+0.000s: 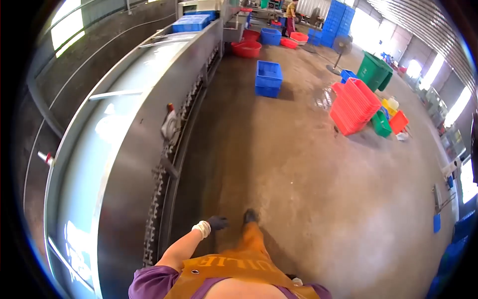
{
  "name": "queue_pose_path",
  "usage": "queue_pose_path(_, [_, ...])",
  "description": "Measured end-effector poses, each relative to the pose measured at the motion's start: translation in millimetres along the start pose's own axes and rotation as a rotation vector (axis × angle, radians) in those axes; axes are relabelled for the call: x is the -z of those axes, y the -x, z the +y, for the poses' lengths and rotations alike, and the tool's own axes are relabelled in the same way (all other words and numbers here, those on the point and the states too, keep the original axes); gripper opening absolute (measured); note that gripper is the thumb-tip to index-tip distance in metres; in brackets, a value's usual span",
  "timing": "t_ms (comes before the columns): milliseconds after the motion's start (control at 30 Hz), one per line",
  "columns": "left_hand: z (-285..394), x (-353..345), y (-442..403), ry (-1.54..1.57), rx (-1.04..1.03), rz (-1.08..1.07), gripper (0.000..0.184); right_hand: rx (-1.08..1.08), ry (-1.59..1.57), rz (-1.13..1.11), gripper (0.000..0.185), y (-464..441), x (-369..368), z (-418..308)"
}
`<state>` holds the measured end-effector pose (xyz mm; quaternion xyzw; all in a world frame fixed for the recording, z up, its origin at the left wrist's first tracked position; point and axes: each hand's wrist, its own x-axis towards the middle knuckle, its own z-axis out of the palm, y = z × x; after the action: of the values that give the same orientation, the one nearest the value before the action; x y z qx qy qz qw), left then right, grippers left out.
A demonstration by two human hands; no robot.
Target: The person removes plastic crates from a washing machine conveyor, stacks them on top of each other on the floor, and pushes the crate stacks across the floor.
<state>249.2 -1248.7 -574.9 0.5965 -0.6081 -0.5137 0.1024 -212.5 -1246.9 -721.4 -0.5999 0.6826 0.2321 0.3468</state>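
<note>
My left hand (pixel 217 223), in a dark glove with a white cuff at the wrist, hangs low beside the long metal conveyor (pixel 127 164). It touches nothing that I can make out, and its fingers are too small and dark to read. Of my right hand only a small dark and white bit shows at the bottom edge, by the orange apron (pixel 234 269); its fingers are hidden. One dark boot (pixel 250 216) is forward on the brown floor (pixel 294 199).
Blue crates (pixel 269 79) stand ahead. To the right are stacked red baskets (pixel 354 106), a green bin (pixel 373 72) and a standing fan (pixel 342 46). Red tubs (pixel 246 49) and a blue tub (pixel 271 36) lie farther off, near another person (pixel 291 17).
</note>
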Motion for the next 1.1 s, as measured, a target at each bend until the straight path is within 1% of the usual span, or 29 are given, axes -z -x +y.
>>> queue_pose_path(33, [-23,68,-122,-0.010,-0.060,0.010,0.038,-0.020,-0.039,-0.012,0.026,-53,50,-11])
queue_pose_path(67, [-35,130,-224,0.020,0.012,0.011,0.037,-0.041,-0.062,-0.028,0.025,-114,112,-38])
queue_pose_path(100, [-21,156,-247,0.041,0.041,0.059,0.037,-0.030,-0.084,-0.011,0.024,-153,150,-53])
queue_pose_path(167, [-6,209,-270,0.132,0.109,0.208,0.036,0.013,-0.180,0.106,0.023,-222,235,-87])
queue_pose_path(200, [0,232,-275,0.205,0.147,0.292,0.036,0.029,-0.321,0.188,0.022,-253,284,-110])
queue_pose_path(233, [1,255,-278,0.284,0.191,0.362,0.035,0.038,-0.533,0.251,0.021,-276,334,-140])
queue_pose_path(300, [-9,300,-291,0.406,0.302,0.469,0.035,0.084,-1.035,0.303,0.020,-317,437,-223])
queue_pose_path(333, [-36,305,-303,0.491,0.347,0.514,0.036,0.141,-1.134,0.315,0.019,-335,478,-268])
queue_pose_path(367, [-67,319,-314,0.198,0.438,0.496,0.039,0.218,-1.148,0.333,0.018,-376,511,-304])
queue_pose_path(400, [-70,327,-315,0.127,0.354,0.580,0.042,0.311,-1.077,0.361,0.017,-415,535,-343])
queue_pose_path(433, [-74,329,-318,0.084,0.381,0.651,0.041,0.415,-0.958,0.411,0.016,-463,558,-382])
queue_pose_path(500, [-98,326,-323,0.064,0.539,0.525,0.039,0.600,-0.650,0.554,0.015,-571,582,-447])
queue_pose_path(567, [-120,323,-325,0.014,0.647,0.373,0.037,0.787,-0.636,0.450,0.024,-539,632,-497])
queue_pose_path(633, [-136,349,-359,-0.013,0.671,0.307,0.035,0.820,-0.107,0.287,0.033,-543,666,-522])
queue_pose_path(667, [-133,374,-386,-0.014,0.672,0.295,0.035,0.950,-0.226,0.428,0.034,-540,667,-526])
queue_pose_path(700, [-132,400,-417,-0.016,0.660,0.284,0.034,0.911,-0.082,0.199,0.035,-548,684,-517])
queue_pose_path(733, [-132,432,-456,-0.044,0.627,0.277,0.033,0.881,-0.064,0.153,0.039,-561,688,-509])
queue_pose_path(800, [-126,503,-533,-0.231,0.494,0.238,0.031,0.561,-0.168,0.065,0.042,-586,688,-465])
queue_pose_path(833, [-117,548,-578,-0.488,0.354,0.184,0.031,0.412,-0.180,0.048,0.041,-600,692,-447])
queue_pose_path(867, [-107,590,-623,-0.679,0.248,0.177,0.030,0.287,-0.170,0.033,0.040,-613,698,-430])
queue_pose_path(900, [-93,632,-665,-0.725,0.200,0.201,0.029,0.169,-0.165,0.012,0.040,-624,703,-415])
queue_pose_path(933, [-112,666,-719,-0.102,0.268,0.395,0.028,0.062,-0.165,-0.009,0.039,-633,711,-406])
queue_pose_path(967, [-133,699,-774,0.522,0.221,0.652,0.027,-0.009,-0.176,-0.029,0.039,-644,719,-404])
queue_pose_path(1000, [-79,742,-798,0.692,0.141,0.656,0.014,-0.068,-0.185,-0.048,0.038,-658,728,-407])
queue_pose_path(1033, [0,792,-814,0.863,0.061,0.652,0.011,-0.116,-0.195,-0.068,0.038,-679,736,-412])
queue_pose_path(1100, [57,865,-858,0.505,-0.160,0.718,0.009,-0.138,-0.192,-0.108,0.037,-724,758,-434])
